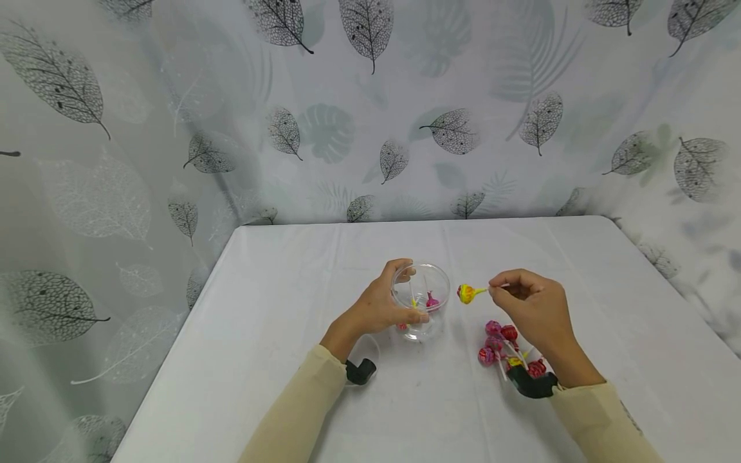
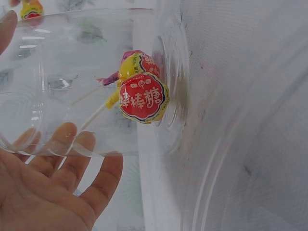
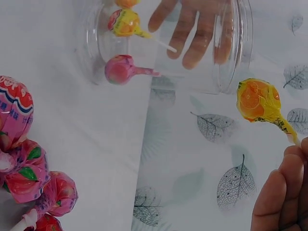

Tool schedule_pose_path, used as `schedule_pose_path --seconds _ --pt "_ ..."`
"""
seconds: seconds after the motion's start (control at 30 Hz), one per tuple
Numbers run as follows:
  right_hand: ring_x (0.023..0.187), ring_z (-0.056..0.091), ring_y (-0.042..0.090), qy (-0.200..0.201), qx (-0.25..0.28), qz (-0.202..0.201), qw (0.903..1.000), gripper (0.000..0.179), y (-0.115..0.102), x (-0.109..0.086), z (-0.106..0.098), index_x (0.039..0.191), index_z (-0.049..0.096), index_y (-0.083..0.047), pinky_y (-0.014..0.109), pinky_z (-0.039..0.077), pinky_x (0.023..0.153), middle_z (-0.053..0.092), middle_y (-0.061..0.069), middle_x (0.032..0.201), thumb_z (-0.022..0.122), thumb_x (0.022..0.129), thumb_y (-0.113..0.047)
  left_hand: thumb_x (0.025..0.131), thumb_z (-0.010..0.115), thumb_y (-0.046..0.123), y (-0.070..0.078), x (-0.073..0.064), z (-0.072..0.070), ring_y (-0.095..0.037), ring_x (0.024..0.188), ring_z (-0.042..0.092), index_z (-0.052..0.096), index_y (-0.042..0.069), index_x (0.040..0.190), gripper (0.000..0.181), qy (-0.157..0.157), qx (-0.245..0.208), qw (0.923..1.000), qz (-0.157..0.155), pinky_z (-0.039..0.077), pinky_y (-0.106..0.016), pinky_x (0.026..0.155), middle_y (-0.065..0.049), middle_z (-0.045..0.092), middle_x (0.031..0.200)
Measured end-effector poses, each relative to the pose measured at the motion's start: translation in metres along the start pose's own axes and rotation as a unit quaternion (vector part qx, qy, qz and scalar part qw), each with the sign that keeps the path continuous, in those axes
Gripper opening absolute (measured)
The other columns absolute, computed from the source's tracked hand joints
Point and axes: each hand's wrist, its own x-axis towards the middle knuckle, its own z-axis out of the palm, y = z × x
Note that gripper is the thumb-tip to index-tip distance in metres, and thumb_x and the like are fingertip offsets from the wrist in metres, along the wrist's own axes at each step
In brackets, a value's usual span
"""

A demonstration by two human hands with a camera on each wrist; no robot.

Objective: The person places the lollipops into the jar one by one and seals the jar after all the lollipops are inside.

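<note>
A clear plastic jar [image 1: 421, 331] stands on the table, and my left hand [image 1: 379, 302] grips it round its side near the rim. Several lollipops lie inside at its bottom, among them a yellow-wrapped lollipop [image 2: 144, 96] and a pink lollipop [image 3: 120, 70]. To the right of the jar my right hand [image 1: 535, 305] pinches another yellow lollipop [image 1: 466, 294] by its white stick. Its head points toward the jar, level with the rim and apart from it. Below the right hand lies a pile of lollipops [image 1: 494, 344] in pink, red and yellow wrappers.
Beside the left wrist a round clear lid [image 1: 366, 350] lies on the table, partly covered by the wrist strap. A white cloth covers the table [image 1: 278, 308]. Behind it hangs a leaf-patterned curtain [image 1: 341, 154], which also runs along the left and right sides.
</note>
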Motion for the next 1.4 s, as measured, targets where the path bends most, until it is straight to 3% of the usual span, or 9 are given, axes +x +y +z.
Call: schedule_pose_path --seconds 0.5,0.9,1.27,1.4 --pt "0.068 0.061 0.010 0.020 -0.001 -0.040 0.9990 0.005 -0.007 0.006 0.010 0.093 0.076 -0.003 0.022 0.048 0.055 0.071 -0.008 0.086 0.071 0.095 -0.004 0.077 0.095 0.035 -0.001 0.000 0.000 -0.014 0.147 0.044 0.028 0.028 0.159 0.105 0.002 0.003 0.9999 -0.010 0.032 -0.059 0.119 0.003 0.048 0.159" --pt "0.074 0.064 0.006 0.016 0.002 -0.049 0.9987 0.005 -0.019 0.010 0.019 0.094 0.078 -0.004 0.020 0.051 0.059 0.075 0.010 0.093 0.072 0.094 -0.004 0.078 0.094 0.034 0.001 -0.001 -0.001 -0.016 0.147 0.043 0.027 0.024 0.160 0.106 -0.001 -0.003 0.9999 -0.012 0.030 -0.059 0.120 -0.004 0.047 0.161" --pt "0.070 0.063 0.005 -0.003 0.002 -0.074 0.9972 0.007 -0.021 0.014 0.028 0.092 0.078 -0.005 0.022 0.047 0.051 0.077 0.009 0.091 0.074 0.090 0.001 0.078 0.095 0.033 0.000 0.001 0.000 -0.016 0.147 0.044 0.026 0.021 0.161 0.108 -0.001 -0.005 0.9999 -0.009 0.031 -0.058 0.120 -0.002 0.047 0.161" --pt "0.070 0.065 0.005 -0.011 0.007 -0.081 0.9967 0.010 -0.022 0.015 0.031 0.092 0.078 -0.006 0.021 0.049 0.053 0.078 0.009 0.091 0.074 0.089 0.003 0.077 0.095 0.033 -0.001 0.001 0.001 -0.016 0.147 0.044 0.027 0.022 0.160 0.107 0.001 -0.005 1.0000 -0.006 0.032 -0.056 0.120 0.000 0.048 0.159"
